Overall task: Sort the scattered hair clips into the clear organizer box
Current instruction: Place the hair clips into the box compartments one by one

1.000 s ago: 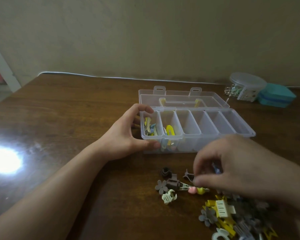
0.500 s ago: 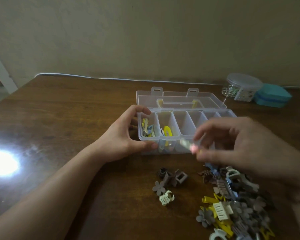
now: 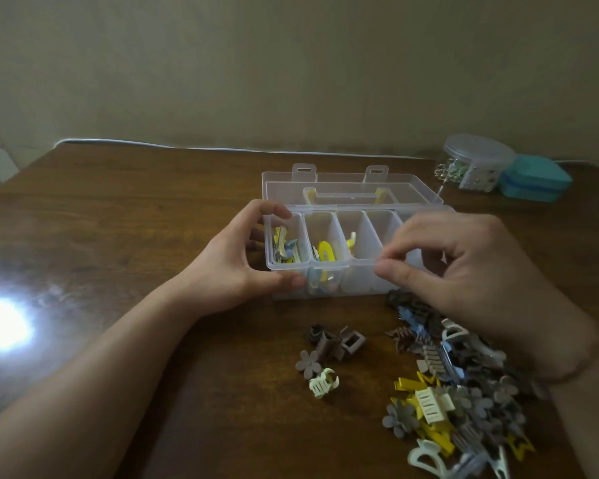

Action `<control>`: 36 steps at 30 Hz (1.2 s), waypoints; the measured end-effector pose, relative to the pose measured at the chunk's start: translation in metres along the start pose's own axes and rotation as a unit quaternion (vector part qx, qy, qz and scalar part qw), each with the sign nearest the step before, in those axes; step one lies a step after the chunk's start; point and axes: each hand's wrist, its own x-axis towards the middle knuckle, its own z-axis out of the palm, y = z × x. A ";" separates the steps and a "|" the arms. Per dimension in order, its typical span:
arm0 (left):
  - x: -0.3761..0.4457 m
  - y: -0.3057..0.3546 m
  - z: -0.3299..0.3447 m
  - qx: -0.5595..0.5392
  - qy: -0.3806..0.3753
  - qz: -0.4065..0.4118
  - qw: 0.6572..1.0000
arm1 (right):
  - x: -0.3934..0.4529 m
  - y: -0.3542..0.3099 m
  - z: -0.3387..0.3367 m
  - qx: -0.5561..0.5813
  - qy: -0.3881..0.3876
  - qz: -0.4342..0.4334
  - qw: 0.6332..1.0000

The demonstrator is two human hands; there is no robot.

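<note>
Gripped clear ribbed organizer box point(image 3: 329, 271) with left hand point(image 3: 236, 261).
Hovered right hand point(image 3: 464, 267), fingers point(image 3: 391, 250) loosely curled, empty, above glossy wooden surface point(image 3: 135, 219).

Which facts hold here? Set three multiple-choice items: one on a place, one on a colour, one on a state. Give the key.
1. Where do the loose hair clips lie?
A. On the table, in front of the organizer box
B. Behind the box, against the wall
C. To the left of the box

2. What colour is the closed case at the table's far right?
A. Red
B. Teal
C. Black

3. How is the box's lid?
A. Shut and latched
B. Taken off, lying left of the box
C. Open, folded back behind the compartments

Key: 1 A, the pile sits on the near side of the box; 2 B, it is blue-green; 3 C, the compartments are uncovered and the latch tabs point to the wall.
</note>
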 end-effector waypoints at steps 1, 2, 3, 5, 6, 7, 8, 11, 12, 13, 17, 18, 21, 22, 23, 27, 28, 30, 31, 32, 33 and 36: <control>0.000 0.000 0.000 0.001 0.001 0.000 1.000 | -0.003 -0.003 -0.008 0.002 -0.061 0.001 0.998; 0.000 0.000 0.000 0.001 0.002 -0.001 1.000 | -0.005 -0.005 -0.015 -0.011 -0.140 0.010 0.990; 0.000 0.000 0.000 0.003 0.002 -0.001 1.000 | -0.007 -0.006 -0.019 -0.032 -0.221 0.021 0.975; 0.000 -0.001 0.000 0.006 0.001 -0.002 1.000 | -0.011 -0.008 -0.019 -0.063 -0.339 0.027 0.938; 0.000 0.000 0.000 0.008 0.001 -0.003 1.000 | -0.012 -0.010 -0.018 -0.066 -0.376 0.032 0.924; 0.001 0.000 0.000 0.009 0.002 -0.004 1.000 | -0.012 -0.013 -0.016 -0.070 -0.399 0.035 0.914; 0.001 0.000 0.000 0.009 0.002 -0.004 1.000 | -0.012 -0.014 -0.014 -0.078 -0.412 0.032 0.907; 0.001 0.000 0.000 0.008 0.003 -0.005 1.000 | -0.011 -0.015 -0.012 -0.095 -0.427 0.026 0.899; 0.001 0.000 0.000 0.008 0.003 -0.004 1.000 | -0.011 -0.015 -0.010 -0.102 -0.429 0.021 0.897; 0.001 0.000 0.000 0.009 0.003 -0.004 1.000 | -0.011 -0.015 -0.009 -0.109 -0.430 0.016 0.896; 0.000 0.001 -0.001 0.010 0.001 -0.006 1.000 | -0.010 -0.011 -0.009 -0.112 -0.410 0.026 0.905; 0.000 0.001 -0.001 0.007 0.001 -0.006 1.000 | -0.009 -0.009 -0.013 -0.096 -0.400 0.040 0.911; 0.000 0.000 -0.001 0.003 -0.002 -0.004 1.000 | -0.007 -0.003 -0.031 0.005 -0.325 0.072 0.943; 0.000 0.000 -0.001 0.003 -0.002 -0.004 1.000 | -0.007 0.000 -0.035 0.043 -0.285 0.079 0.954; 0.000 0.000 -0.001 0.002 -0.003 -0.003 1.000 | -0.006 0.002 -0.037 0.075 -0.234 0.083 0.966; 0.000 0.000 -0.001 0.001 -0.004 -0.003 1.000 | -0.001 0.004 -0.016 0.100 0.047 0.087 0.990; 0.000 0.000 -0.001 0.003 -0.005 -0.004 1.000 | 0.000 0.002 -0.008 0.068 0.093 0.084 0.990; 0.001 0.001 -0.001 0.007 -0.003 -0.005 1.000 | 0.001 0.000 0.002 0.026 0.141 0.079 0.987; 0.001 0.001 -0.001 0.008 -0.001 -0.005 1.000 | 0.001 0.000 0.004 0.029 0.156 0.077 0.984; 0.001 0.001 -0.001 0.007 -0.001 -0.005 1.000 | 0.001 0.000 0.004 0.040 0.163 0.077 0.983; 0.001 0.001 -0.001 0.007 -0.001 -0.005 1.000 | 0.001 0.000 0.003 0.046 0.164 0.080 0.982; 0.001 0.000 -0.001 0.004 -0.003 -0.004 1.000 | 0.001 0.003 0.007 -0.036 0.124 0.074 0.989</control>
